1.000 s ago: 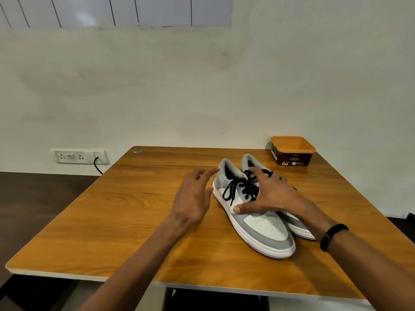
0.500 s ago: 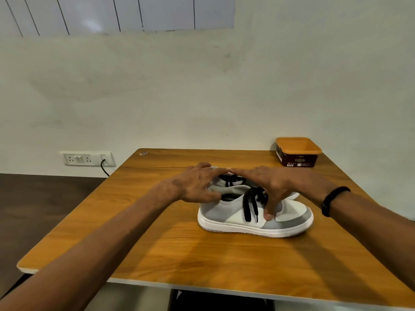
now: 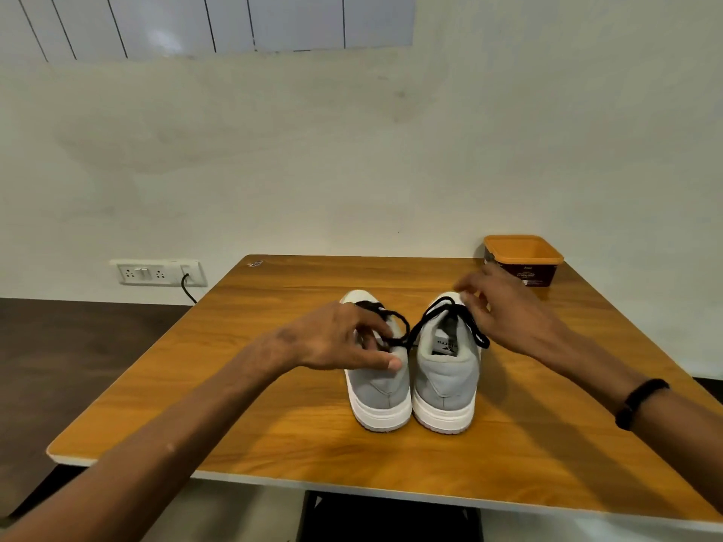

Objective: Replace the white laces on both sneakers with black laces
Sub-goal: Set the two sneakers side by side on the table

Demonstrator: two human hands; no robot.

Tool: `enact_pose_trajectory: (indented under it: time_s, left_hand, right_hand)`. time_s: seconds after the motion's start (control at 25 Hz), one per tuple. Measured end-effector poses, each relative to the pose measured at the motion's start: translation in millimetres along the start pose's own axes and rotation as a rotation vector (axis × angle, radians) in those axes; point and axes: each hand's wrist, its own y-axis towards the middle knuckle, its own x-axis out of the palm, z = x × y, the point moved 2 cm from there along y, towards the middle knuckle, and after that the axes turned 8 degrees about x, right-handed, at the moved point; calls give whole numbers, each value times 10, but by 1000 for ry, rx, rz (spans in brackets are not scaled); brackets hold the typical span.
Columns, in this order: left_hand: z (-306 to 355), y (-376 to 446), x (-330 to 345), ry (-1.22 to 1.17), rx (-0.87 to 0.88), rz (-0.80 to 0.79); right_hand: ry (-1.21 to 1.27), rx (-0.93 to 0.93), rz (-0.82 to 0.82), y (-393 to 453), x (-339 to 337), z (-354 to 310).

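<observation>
Head view: looks forward and down, close over the wooden table [image 3: 274,404], facing the wall [image 3: 352,170].

A wooden counter [image 3: 274,385] with a pale edge stands against a plain off-white wall [image 3: 352,158]. An orange tub [image 3: 522,258] with a dark label sits at the counter's far right corner. On the wall to the left is a white socket panel [image 3: 158,272] with a black cable [image 3: 188,289] plugged in, above a dark floor [image 3: 78,346].

bare table [image 3: 274,404] left of sneakers [image 3: 410,385], tub [image 3: 522,260] blocking far-right corner
</observation>
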Motion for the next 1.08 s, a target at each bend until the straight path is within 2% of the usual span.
enact_pose_trajectory:
  time_s: [0.04, 0.12, 0.24, 0.36, 0.44, 0.52, 0.68, 0.88, 1.0, 1.08]
  left_hand:
    - [-8, -51, 53, 13, -20, -3]
    - [-16, -100, 218, 39, -15, -20]
    - [104, -127, 434, 143, -18, 87]
    - [206, -196, 594, 117, -57, 262]
    - [206, -210, 629, 34, -62, 266]
    - [145, -175, 590, -62, -42, 216]
    - [96, -103, 468, -40, -20, 80]
    - [101, 98, 299, 60, -224, 3]
    - [255, 366, 301, 249, -414, -144]
    - [370, 540, 359, 386, -475, -178]
  right_hand:
    - [22, 10, -13, -154, -54, -121]
    - [-17, 5, -211, -485, -83, -392]
    - [-330, -63, -298, -777, 42, -550]
    - [-225, 6, -396, -804, 132, -566]
    - [-228, 59, -445, -732, 130, -589]
    - [-315, 104, -443, -603, 114, -624]
    - [-451, 160, -484, -538, 110, -751]
    - [-330, 212, -662, -491, 63, -900]
    - [-340, 142, -724, -334, 24, -861]
    - [-366, 62, -753, -258, 98, -746]
